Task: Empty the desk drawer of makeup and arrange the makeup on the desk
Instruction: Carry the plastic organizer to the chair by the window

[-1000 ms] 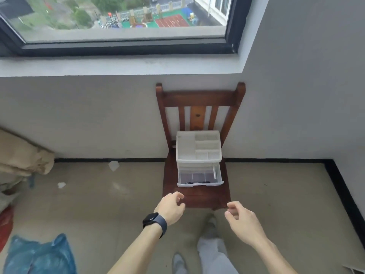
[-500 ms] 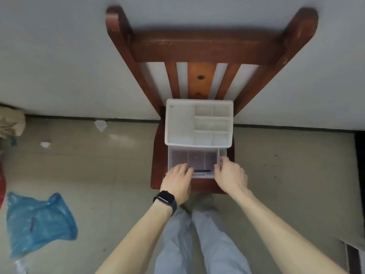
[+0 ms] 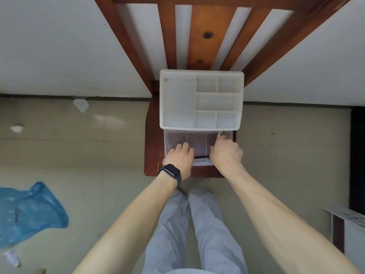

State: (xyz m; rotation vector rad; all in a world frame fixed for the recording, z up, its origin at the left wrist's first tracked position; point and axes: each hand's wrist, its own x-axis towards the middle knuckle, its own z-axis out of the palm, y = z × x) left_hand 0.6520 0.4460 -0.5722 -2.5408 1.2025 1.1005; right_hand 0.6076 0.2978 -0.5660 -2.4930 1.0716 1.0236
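The chair point(image 3: 153, 153) stands against the wall and serves as the stand for the work, its seat carrying everything. On the floor well to its left lies a blue bag point(image 3: 29, 212), apart from the job.

An organizer point(image 3: 201, 73) sits at the back edge of the seat, against the chair's slats. Its top tray is divided into compartments, none yet holding makeup, and that is probably where the items are meant to go.

Its clear drawer point(image 3: 197, 141) is pulled out toward the seat's front edge, which opens it to both hands from above.

The left hand point(image 3: 179, 158) lies over the drawer's front left corner, fingers reaching down inside and thumb at the front wall. It looks placed to steady the light drawer or feel for an item. Whether its grip holds anything I cannot tell, as the fingertips are hidden.

The right hand point(image 3: 227, 153) reaches to the drawer's rear right corner with fingers curled, its grip seemingly pinched on a thin pale stick point(image 3: 219, 135). The stick is blurred, so what it is cannot be told.

A dark pencil point(image 3: 201, 156) lies inside the drawer along its front wall, between the two hands and untouched. It is likely the next thing to lift out.
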